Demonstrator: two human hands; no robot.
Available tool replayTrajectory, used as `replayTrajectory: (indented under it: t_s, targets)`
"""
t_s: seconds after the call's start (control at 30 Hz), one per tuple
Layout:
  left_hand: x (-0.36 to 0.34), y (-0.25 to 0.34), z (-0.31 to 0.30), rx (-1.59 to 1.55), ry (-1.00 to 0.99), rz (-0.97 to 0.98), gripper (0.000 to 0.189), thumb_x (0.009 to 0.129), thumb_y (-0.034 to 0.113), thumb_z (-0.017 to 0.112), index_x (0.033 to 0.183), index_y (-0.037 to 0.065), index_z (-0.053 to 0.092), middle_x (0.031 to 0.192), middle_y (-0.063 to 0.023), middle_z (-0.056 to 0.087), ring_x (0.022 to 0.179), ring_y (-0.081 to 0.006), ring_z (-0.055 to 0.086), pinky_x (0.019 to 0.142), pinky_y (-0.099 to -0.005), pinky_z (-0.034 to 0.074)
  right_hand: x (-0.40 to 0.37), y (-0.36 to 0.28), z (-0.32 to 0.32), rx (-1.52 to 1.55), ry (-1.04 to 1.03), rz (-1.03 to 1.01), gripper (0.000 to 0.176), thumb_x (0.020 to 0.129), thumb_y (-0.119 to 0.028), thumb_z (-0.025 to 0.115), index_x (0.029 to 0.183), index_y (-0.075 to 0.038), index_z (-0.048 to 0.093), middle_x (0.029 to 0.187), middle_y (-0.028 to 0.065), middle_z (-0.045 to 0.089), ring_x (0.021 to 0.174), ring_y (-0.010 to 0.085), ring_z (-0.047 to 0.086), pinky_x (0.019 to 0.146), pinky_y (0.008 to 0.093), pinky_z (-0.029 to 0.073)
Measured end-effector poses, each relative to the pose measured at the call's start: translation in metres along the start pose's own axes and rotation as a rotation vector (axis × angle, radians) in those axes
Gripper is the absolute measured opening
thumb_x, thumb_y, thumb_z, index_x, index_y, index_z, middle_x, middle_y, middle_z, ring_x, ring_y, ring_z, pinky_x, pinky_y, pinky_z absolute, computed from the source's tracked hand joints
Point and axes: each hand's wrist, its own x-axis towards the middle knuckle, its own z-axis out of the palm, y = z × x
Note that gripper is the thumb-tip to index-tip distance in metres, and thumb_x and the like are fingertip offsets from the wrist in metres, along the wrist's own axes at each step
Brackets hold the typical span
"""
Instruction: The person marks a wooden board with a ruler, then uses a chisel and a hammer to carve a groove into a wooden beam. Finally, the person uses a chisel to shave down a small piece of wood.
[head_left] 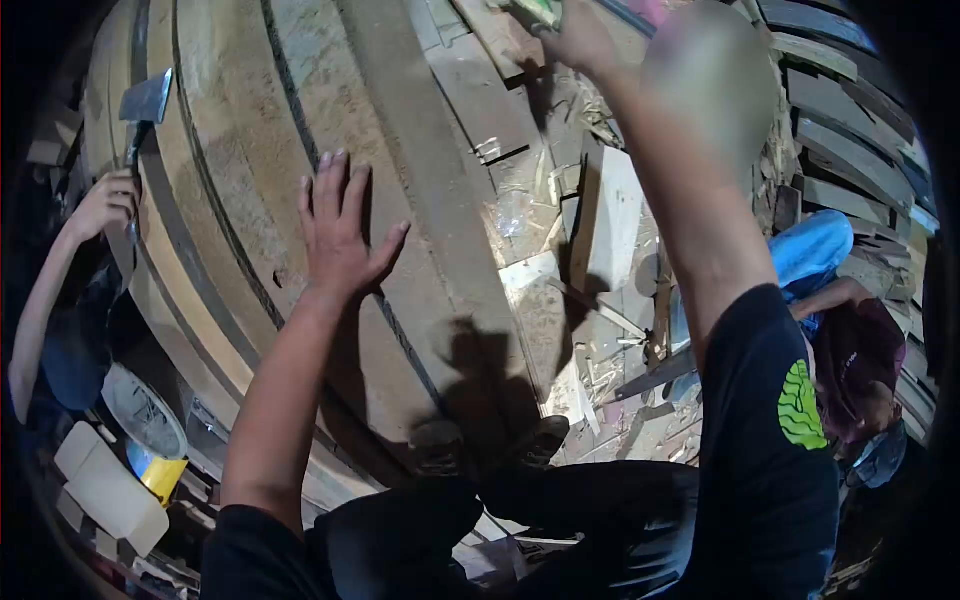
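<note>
My left hand [342, 225] lies flat on a wide wooden plank [400, 200], fingers spread and thumb out to the side; it holds nothing. The planks run side by side under it, with dark gaps between them. My right arm reaches far forward to the top of the view. There my right hand [582, 42] is closed, its fingers curled at a green-and-white thing [538, 10] cut off by the frame edge, and I cannot tell what that is. Beside it lie short board pieces [485, 95] and wood scraps.
At the left, another person's hand [108, 205] grips a tool with a flat metal blade [148, 97]. A second person [860, 350] sits at the right. A wood block [612, 215] stands among chips, with stacked boards [840, 150] beyond. A pale basin [145, 410] is lower left.
</note>
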Motion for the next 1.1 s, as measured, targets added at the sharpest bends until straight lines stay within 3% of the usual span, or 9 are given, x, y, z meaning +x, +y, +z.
replayTrajectory:
  t_s: [0.13, 0.27, 0.43, 0.47, 0.53, 0.7, 0.87, 1.0, 1.1]
  targets:
    - [0.004, -0.003, 0.000, 0.005, -0.017, -0.010, 0.086, 0.082, 0.046, 0.073, 0.152, 0.006, 0.043, 0.162, -0.0208, 0.032, 0.153, -0.0372, 0.024, 0.123, -0.0585, 0.013, 0.021, -0.046, 0.010, -0.061, 0.067, 0.107, 0.066, 0.087, -0.029, 0.069, 0.142, -0.003, 0.045, 0.120, 0.0325, 0.062, 0.113, 0.0481, 0.061, 0.096, 0.0514, 0.051]
    - [0.005, 0.000, -0.001, 0.080, -0.067, 0.007, 0.087, 0.082, 0.046, 0.072, 0.156, 0.011, 0.041, 0.164, -0.0177, 0.031, 0.154, -0.0358, 0.022, 0.123, -0.0589, 0.012, 0.027, -0.049, 0.014, -0.189, -0.068, 0.037, 0.062, 0.090, -0.031, 0.068, 0.146, -0.021, 0.041, 0.127, 0.0308, 0.058, 0.112, 0.0483, 0.062, 0.093, 0.0540, 0.052]
    - [0.005, 0.000, 0.002, 0.038, -0.025, 0.001, 0.085, 0.084, 0.047, 0.069, 0.156, 0.012, 0.041, 0.164, -0.0164, 0.033, 0.154, -0.0347, 0.024, 0.123, -0.0573, 0.012, 0.017, -0.038, 0.017, -0.208, 0.059, -0.102, 0.057, 0.091, -0.032, 0.066, 0.144, -0.023, 0.046, 0.117, 0.0251, 0.065, 0.105, 0.0464, 0.065, 0.090, 0.0555, 0.052]
    - [0.003, 0.000, 0.002, 0.044, -0.022, -0.002, 0.084, 0.084, 0.047, 0.069, 0.156, 0.012, 0.041, 0.164, -0.0164, 0.033, 0.154, -0.0345, 0.024, 0.123, -0.0569, 0.012, 0.010, -0.040, 0.012, -0.290, 0.056, -0.052, 0.045, 0.098, -0.030, 0.063, 0.139, -0.017, 0.052, 0.103, 0.0174, 0.070, 0.095, 0.0321, 0.071, 0.083, 0.0452, 0.057]
    - [0.001, 0.000, 0.002, 0.050, -0.019, 0.008, 0.083, 0.085, 0.046, 0.069, 0.155, 0.012, 0.042, 0.163, -0.0164, 0.033, 0.153, -0.0346, 0.025, 0.123, -0.0564, 0.013, -0.021, -0.066, -0.026, 0.046, 0.096, -0.131, 0.052, 0.085, -0.025, 0.068, 0.131, -0.002, 0.057, 0.110, 0.0287, 0.067, 0.112, 0.0448, 0.063, 0.095, 0.0520, 0.050]
    - [0.004, -0.003, 0.006, 0.061, 0.039, 0.045, 0.080, 0.086, 0.045, 0.070, 0.154, 0.012, 0.043, 0.162, -0.0160, 0.035, 0.153, -0.0338, 0.026, 0.123, -0.0553, 0.013, -0.087, -0.060, -0.074, 0.376, 0.395, -0.245, 0.031, 0.085, -0.013, 0.065, 0.114, -0.003, 0.068, 0.094, 0.0171, 0.071, 0.085, 0.0279, 0.067, 0.079, 0.0374, 0.052]
    - [0.001, -0.006, 0.009, 0.091, 0.039, 0.076, 0.081, 0.087, 0.045, 0.069, 0.155, 0.012, 0.042, 0.163, -0.0160, 0.034, 0.153, -0.0334, 0.025, 0.124, -0.0551, 0.012, -0.191, -0.074, -0.155, 0.310, 0.234, -0.189, 0.031, 0.093, -0.016, 0.065, 0.118, 0.001, 0.065, 0.092, 0.0129, 0.069, 0.084, 0.0138, 0.061, 0.074, 0.0324, 0.052]
    - [0.008, -0.005, 0.010, 0.131, 0.019, 0.111, 0.081, 0.089, 0.052, 0.066, 0.154, 0.010, 0.041, 0.162, -0.0171, 0.034, 0.152, -0.0336, 0.026, 0.124, -0.0540, 0.011, -0.261, -0.082, -0.198, -0.037, 0.282, -0.532, 0.042, 0.087, -0.020, 0.071, 0.123, -0.001, 0.060, 0.099, 0.0188, 0.069, 0.088, 0.0311, 0.069, 0.077, 0.0374, 0.054]
    - [0.030, 0.032, 0.000, 0.026, -0.108, -0.042, 0.084, 0.091, 0.061, 0.065, 0.151, 0.005, 0.043, 0.157, -0.0207, 0.038, 0.147, -0.0357, 0.035, 0.122, -0.0486, 0.023, -0.302, -0.116, -0.220, 0.060, 0.162, -0.487, 0.045, 0.085, -0.023, 0.073, 0.122, -0.001, 0.059, 0.101, 0.0220, 0.067, 0.093, 0.0388, 0.068, 0.079, 0.0402, 0.054]
